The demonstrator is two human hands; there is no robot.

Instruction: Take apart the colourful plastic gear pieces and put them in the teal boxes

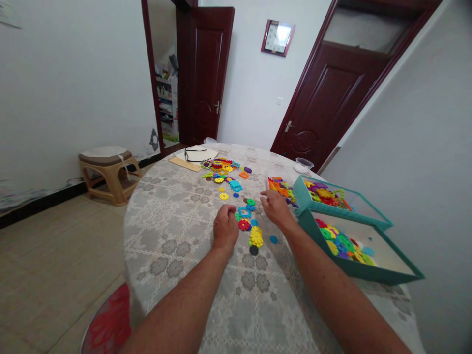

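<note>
My left hand (225, 226) rests on the round table (177, 231), fingers curled under, just left of a small cluster of flat plastic snowflake pieces: a red one (244, 225), a yellow one (256, 237), a blue frame-shaped one (244, 212). What its fingers hold, if anything, is hidden. My right hand (275, 206) lies on the cloth right of the cluster, fingers bent and pointing left toward a green piece (251, 201). A larger heap of coloured pieces (223, 169) lies farther back.
Two teal boxes (383, 275) (368, 209) with coloured pieces stand at the right edge. A notebook with black glasses (197, 155) and a clear bowl (304, 164) sit at the back. A tan stool (109, 172) stands left; a red stool (108, 324) is near me.
</note>
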